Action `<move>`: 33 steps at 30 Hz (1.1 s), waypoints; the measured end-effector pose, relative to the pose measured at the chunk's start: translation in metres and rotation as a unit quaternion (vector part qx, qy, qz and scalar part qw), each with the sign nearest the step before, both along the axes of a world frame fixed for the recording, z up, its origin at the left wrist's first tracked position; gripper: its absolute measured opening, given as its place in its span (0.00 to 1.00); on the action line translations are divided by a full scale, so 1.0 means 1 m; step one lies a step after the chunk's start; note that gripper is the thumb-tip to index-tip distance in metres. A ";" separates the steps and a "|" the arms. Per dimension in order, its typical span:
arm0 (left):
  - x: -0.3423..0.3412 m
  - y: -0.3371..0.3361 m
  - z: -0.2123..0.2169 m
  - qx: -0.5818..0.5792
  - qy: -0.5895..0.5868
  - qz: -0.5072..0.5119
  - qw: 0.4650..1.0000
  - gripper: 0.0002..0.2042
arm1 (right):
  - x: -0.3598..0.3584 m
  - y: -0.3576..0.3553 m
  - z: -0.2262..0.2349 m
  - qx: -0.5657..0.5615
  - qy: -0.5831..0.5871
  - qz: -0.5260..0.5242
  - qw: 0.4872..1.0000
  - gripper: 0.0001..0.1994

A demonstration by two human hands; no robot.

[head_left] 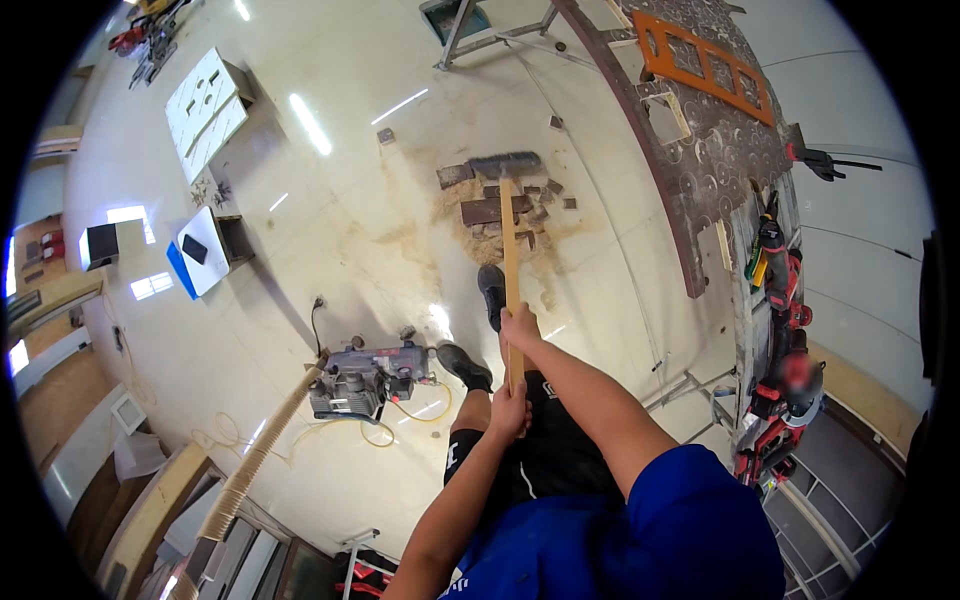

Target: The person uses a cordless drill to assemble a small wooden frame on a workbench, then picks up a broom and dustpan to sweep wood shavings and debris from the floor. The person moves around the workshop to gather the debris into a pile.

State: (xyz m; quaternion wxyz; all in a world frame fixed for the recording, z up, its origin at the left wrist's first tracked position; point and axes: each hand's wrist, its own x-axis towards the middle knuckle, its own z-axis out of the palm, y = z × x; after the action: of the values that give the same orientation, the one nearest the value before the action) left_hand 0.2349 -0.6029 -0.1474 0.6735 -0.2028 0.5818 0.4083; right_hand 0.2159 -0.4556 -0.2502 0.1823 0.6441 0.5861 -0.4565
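A broom with a long flat wooden handle reaches away from me across the floor. Its dark bristle head rests at the far side of a pile of sawdust and brown board offcuts. My right hand is wrapped round the handle, farther along it. Lower down, close to my body, my left hand grips the handle's near end. My shoes stand just on the near side of the pile.
An air compressor with a yellow hose stands on the left. At right is a workbench with an orange template and power tools along its side. White box-like pieces stand at far left. A cord crosses the floor.
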 end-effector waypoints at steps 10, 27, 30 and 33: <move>-0.152 0.182 -0.066 0.074 0.050 0.120 0.989 0.16 | -0.169 0.174 -0.067 0.073 0.135 0.038 0.987 0.22; -0.101 0.148 -0.120 0.014 -0.036 0.097 0.995 0.22 | -0.121 0.127 -0.117 0.000 -0.013 0.120 0.993 0.26; -0.021 0.078 -0.120 0.021 -0.062 0.127 0.990 0.23 | -0.064 0.072 -0.068 -0.039 -0.028 0.122 0.991 0.29; 0.013 0.035 -0.061 0.004 -0.215 0.199 0.956 0.23 | -0.002 0.018 -0.051 -0.025 -0.055 0.120 0.991 0.26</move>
State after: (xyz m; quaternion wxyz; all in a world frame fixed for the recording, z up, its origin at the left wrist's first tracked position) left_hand 0.2475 -0.5679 -0.2084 0.6885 -0.3949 0.3693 0.4833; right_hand 0.2135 -0.4376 -0.3015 0.2840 0.5881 0.6369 -0.4097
